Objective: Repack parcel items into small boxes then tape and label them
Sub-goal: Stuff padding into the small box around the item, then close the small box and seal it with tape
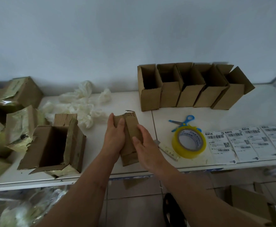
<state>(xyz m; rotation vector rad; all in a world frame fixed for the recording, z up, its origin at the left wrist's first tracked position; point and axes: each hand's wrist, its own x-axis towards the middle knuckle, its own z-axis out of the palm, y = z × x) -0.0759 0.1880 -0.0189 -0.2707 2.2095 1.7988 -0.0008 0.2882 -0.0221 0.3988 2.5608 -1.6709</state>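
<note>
Head view shows both hands pressed on one small box (130, 141) lying on its side at the centre of the white table (232, 104). Left hand (115, 136) is curled over the box's upper left edge, fingers wrapped onto the top face; right hand (144, 145) lies flatter along the right side, fingers spread against the cardboard. Holding from both sides appears meant to keep the flaps shut and the seam aligned before taping. At 3 o'clock from the box, close by, the yellow tape roll (189, 143) rests with its loose end trailing toward the hands, placed for a short reach. Blue scissors (182, 122) lie just behind the roll at 2 o'clock. Farther toward 3 o'clock, printed labels (248, 141) are laid out in an overlapping row, ready for use one at a time. At 1 o'clock, five open boxes (191, 89) stand side by side against the wall, awaiting contents. At 9 o'clock an opened parcel carton (52, 143) sits with torn flaps; crumpled white wrapping (80, 104) lies at 11 o'clock.
</note>
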